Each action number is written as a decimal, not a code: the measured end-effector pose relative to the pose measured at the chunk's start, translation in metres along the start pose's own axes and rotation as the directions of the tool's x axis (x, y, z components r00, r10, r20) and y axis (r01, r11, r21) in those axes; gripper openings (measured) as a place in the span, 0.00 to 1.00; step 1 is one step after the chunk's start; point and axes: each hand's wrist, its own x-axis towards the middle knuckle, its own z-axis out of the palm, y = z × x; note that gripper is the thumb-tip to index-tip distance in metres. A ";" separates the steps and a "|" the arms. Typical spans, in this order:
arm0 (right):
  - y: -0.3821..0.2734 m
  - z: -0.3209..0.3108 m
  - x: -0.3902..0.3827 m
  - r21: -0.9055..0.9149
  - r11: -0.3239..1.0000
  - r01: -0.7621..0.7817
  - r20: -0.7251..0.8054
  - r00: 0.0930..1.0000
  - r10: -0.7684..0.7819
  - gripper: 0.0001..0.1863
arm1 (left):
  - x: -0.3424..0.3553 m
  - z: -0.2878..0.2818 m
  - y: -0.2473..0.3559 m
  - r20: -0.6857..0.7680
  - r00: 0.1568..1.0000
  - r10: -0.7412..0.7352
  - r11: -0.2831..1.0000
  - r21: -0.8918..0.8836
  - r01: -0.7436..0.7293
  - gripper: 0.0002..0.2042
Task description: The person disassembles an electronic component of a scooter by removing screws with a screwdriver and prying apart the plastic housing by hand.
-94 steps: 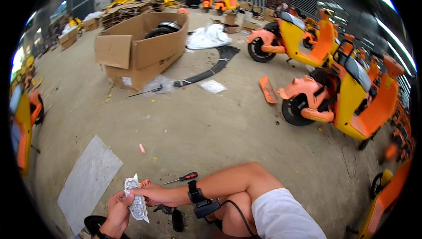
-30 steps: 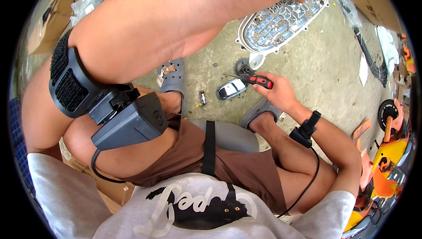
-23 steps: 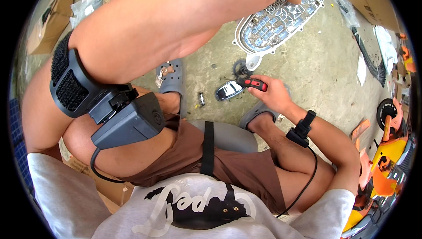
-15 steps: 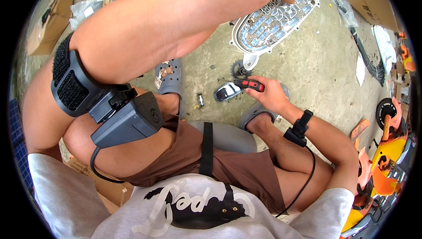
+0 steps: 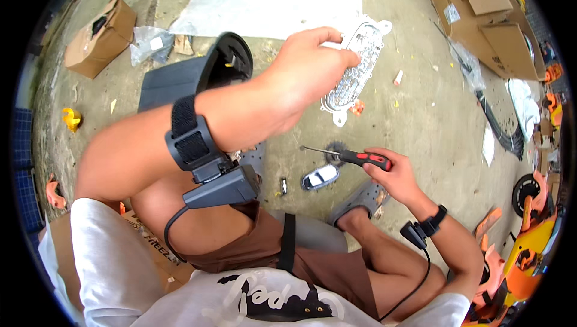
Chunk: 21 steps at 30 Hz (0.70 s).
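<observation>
My left hand (image 5: 312, 62) grips a silvery oval cast plate (image 5: 357, 65) with ribbed compartments and end tabs, held out above the floor. An orange piece (image 5: 357, 107) shows just beyond it. In my right hand (image 5: 390, 174) is a screwdriver (image 5: 369, 160) with a red and black handle, its blade pointing left. Below the blade a dark toothed round part (image 5: 335, 146), a glossy black and white oval part (image 5: 320, 177) and a small cylinder (image 5: 283, 186) lie between my clogs. A black housing (image 5: 171, 83) stands behind my left forearm.
A white sheet (image 5: 252, 5) lies at the back. Cardboard boxes (image 5: 99, 41) stand at both sides, the right one (image 5: 475, 20) larger. A bundle of black cables (image 5: 502, 134) and plastic bags (image 5: 150, 44) lie around. Orange and yellow scooter parts (image 5: 517, 249) crowd the right edge.
The view has shifted, showing more floor and the black housing. My left hand and plate appear lower and farther off, the plate smaller. My right hand still holds the screwdriver, lower in view.
</observation>
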 end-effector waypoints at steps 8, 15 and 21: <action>-0.092 -0.046 -0.059 0.223 0.952 0.211 -0.089 0.977 -0.195 0.20 | 0.011 -0.019 0.018 -0.156 0.984 0.091 0.977 -0.175 -0.118 0.12; -0.101 -0.046 -0.090 0.472 0.809 0.350 -0.283 0.929 -0.237 0.25 | 0.020 -0.023 0.017 -0.110 0.990 0.091 0.980 -0.167 -0.109 0.09; -0.092 -0.049 -0.091 0.515 0.779 0.358 -0.344 0.918 -0.195 0.25 | 0.007 -0.010 0.022 -0.006 0.998 0.063 0.977 -0.205 -0.062 0.12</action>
